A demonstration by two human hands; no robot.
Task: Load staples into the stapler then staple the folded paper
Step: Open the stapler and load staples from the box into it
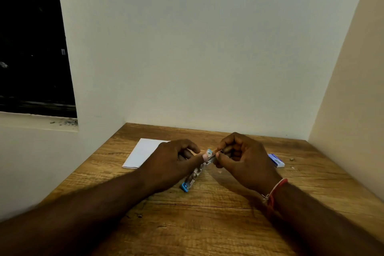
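Note:
A small blue and metal stapler [192, 176] lies slanted over the wooden table [207, 214], its blue end nearest me. My left hand [172, 162] grips its upper part, thumb pressed near the top. My right hand [241, 158] is closed at the stapler's far end, pinching something thin and metallic there; what it is stays too small to tell. The folded white paper [143, 153] lies flat behind my left hand, partly hidden by it. A blue and white staple box [276, 160] sits to the right of my right hand.
The table stands in a corner, with a white wall behind and a beige wall on the right. A dark window and its sill are at the left. Small bits lie on the table near the staple box. A red band circles my right wrist.

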